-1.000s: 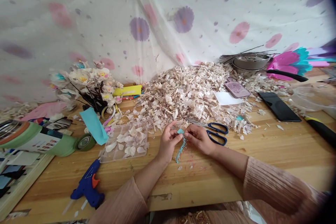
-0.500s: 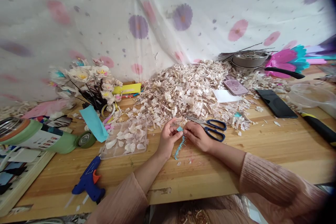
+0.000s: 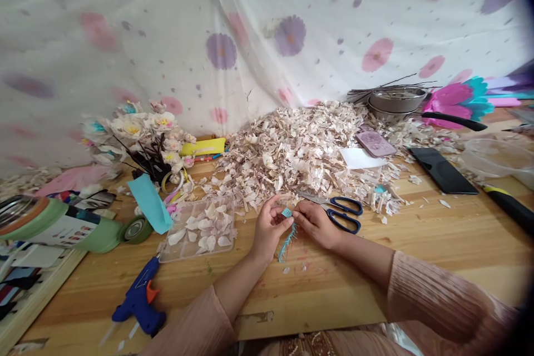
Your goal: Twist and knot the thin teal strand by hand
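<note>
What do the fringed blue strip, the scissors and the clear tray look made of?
Fringed blue strip: probably paper, matte; thin, with fine-cut edges.
Scissors: blades likely steel, grey and metallic; handles likely smooth plastic, evenly dark blue.
Clear tray: probably plastic, smooth-looking; it's see-through.

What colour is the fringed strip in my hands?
The fringed strip is light blue, leaning turquoise; the head view shows it best.

Soft, diffuse light, faint shadows; wide-angle stretching at edges, blurred black right-hand corners
</note>
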